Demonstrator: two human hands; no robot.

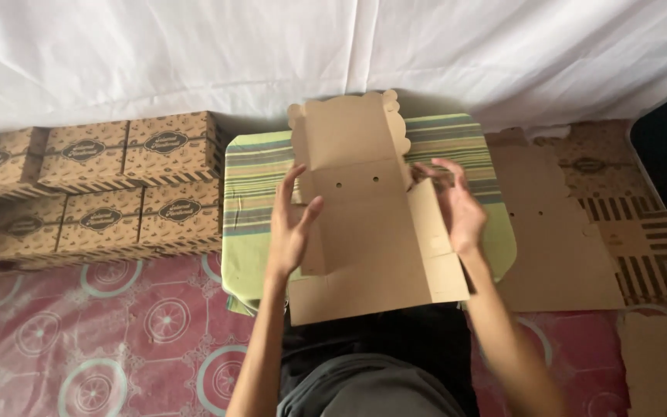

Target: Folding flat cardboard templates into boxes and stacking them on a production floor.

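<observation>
A flat brown cardboard box blank (364, 224) lies on a small table with a green striped cloth (252, 177), its scalloped lid flap pointing away from me. My left hand (291, 224) presses against the blank's left side flap, fingers spread. My right hand (457, 205) holds the right side flap, which is folded partly upward. Two small holes show in the middle panel.
Several finished printed brown boxes (133, 185) are stacked at the left. A pile of flat box blanks (580, 224) lies at the right on the red patterned floor mat (117, 332). A white sheet (333, 46) hangs behind. My dark lap is below the table.
</observation>
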